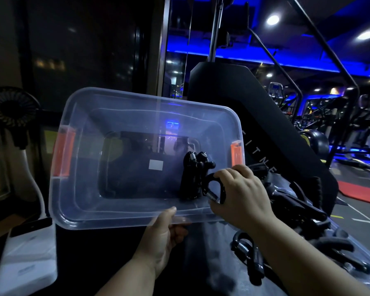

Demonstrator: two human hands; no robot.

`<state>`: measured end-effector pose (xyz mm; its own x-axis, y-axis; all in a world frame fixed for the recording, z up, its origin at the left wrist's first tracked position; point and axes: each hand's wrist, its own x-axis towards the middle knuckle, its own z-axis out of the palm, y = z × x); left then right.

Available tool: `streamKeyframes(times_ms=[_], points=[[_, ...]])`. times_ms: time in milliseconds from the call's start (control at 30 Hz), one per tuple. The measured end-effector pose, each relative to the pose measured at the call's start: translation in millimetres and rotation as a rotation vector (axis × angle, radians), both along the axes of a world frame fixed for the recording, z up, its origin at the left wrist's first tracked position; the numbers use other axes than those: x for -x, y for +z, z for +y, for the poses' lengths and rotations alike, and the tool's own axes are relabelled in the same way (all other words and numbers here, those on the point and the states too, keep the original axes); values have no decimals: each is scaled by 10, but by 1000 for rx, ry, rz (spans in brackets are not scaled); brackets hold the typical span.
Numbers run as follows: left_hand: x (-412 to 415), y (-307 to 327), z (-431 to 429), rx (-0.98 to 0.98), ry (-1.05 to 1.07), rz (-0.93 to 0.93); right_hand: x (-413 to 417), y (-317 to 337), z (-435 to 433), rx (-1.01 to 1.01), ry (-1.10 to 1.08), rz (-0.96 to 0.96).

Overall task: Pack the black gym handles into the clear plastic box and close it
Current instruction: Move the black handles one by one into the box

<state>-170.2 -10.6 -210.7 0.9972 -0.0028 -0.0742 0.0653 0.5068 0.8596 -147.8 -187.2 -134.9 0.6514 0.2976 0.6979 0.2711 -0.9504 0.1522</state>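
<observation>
The clear plastic box (77,210) with orange side latches is tipped toward me, its open top facing the camera. My left hand (160,238) grips its near rim from below. One black gym handle (193,174) with a metal spring lies inside at the right end. My right hand (241,193) holds a second black handle (214,191) over the box's right near corner. More black handles (247,259) lie in a pile on the surface to the right.
A white box-like object (26,259) sits at the lower left, with a small black fan (11,112) on a white stand behind it. A black gym machine (254,116) stands just behind the box. Exercise equipment under blue light fills the far right.
</observation>
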Motion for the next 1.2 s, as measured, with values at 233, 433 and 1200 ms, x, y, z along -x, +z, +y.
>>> streamKeyframes(times_ms=[233,433,1200], points=[[26,6,-9,-21,-11,0,-30,-19,-76,149,-60,21],[51,32,0,-28,-8,-13,66,44,-60,162,-168,-27],[54,50,20,4,4,7,276,384,-45,-237,-352,306]])
